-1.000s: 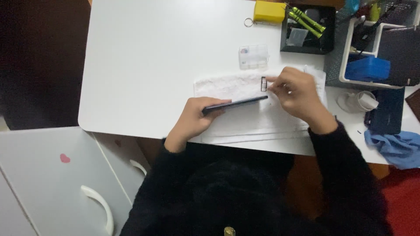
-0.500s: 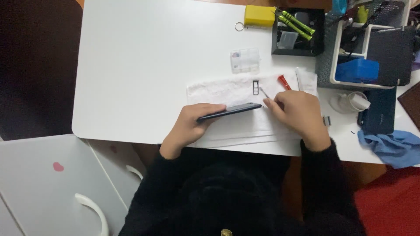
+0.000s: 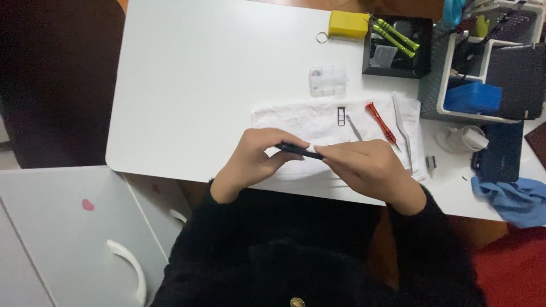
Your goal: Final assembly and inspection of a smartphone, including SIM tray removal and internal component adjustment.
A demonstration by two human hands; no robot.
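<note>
My left hand [image 3: 256,156] and my right hand [image 3: 364,167] together hold a thin dark phone [image 3: 296,150] edge-on, just above the near side of a white cloth [image 3: 296,120] on the white table [image 3: 216,74]. On the cloth beyond my hands lie a small black card tray [image 3: 341,116], a thin metal pin tool [image 3: 354,127], a red-handled screwdriver [image 3: 380,121] and metal tweezers [image 3: 401,128].
A clear small plastic box [image 3: 327,79] sits behind the cloth. A yellow block [image 3: 348,25] and a black tray with green screwdrivers [image 3: 398,40] stand at the back. Right: a white organiser [image 3: 489,74], tape roll [image 3: 463,138], blue cloth [image 3: 512,199]. White drawers [image 3: 68,239] stand lower left.
My right hand has left the small items on the cloth and come onto the phone's right end. The card tray and pin tool now lie on the cloth. The phone has tipped edge-on.
</note>
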